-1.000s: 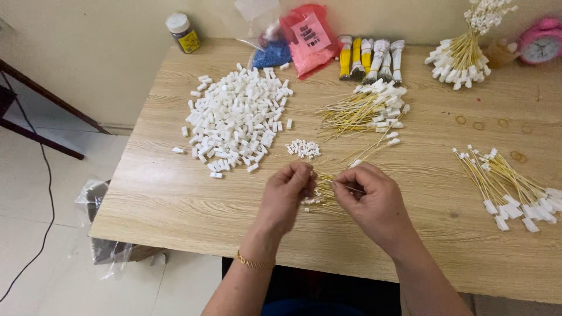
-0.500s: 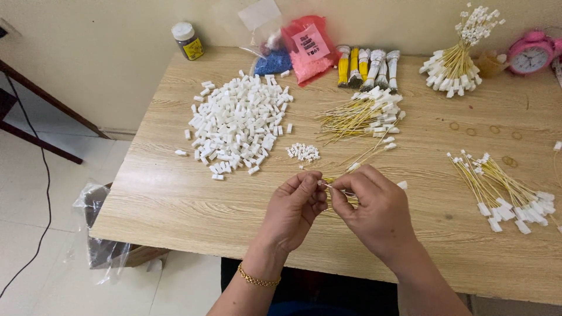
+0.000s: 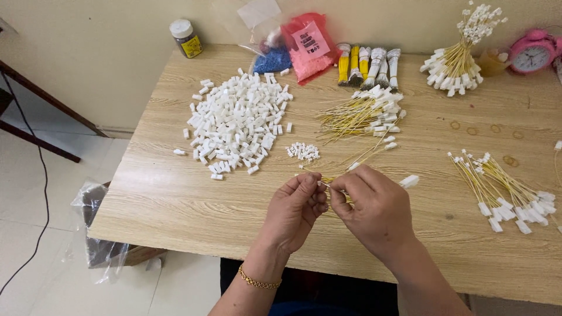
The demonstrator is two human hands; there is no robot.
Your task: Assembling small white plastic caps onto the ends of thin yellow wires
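Wooden table (image 3: 175, 193) — light, oak-grain laminate top, a few faint ring stains on its right part. Its far edge stands against a plain cream wall (image 3: 105, 52), which is bare and evenly lit. Left of the table, a pale tiled floor (image 3: 41, 205) with thin grout lines. A black cable (image 3: 35, 175) trails across those tiles, well left of the table. A dark wooden frame (image 3: 41, 99) slants along the wall, also left of the table. At the table's near left corner — a crumpled clear plastic bag (image 3: 93, 234) on the floor. Soft light, no hard shadows.
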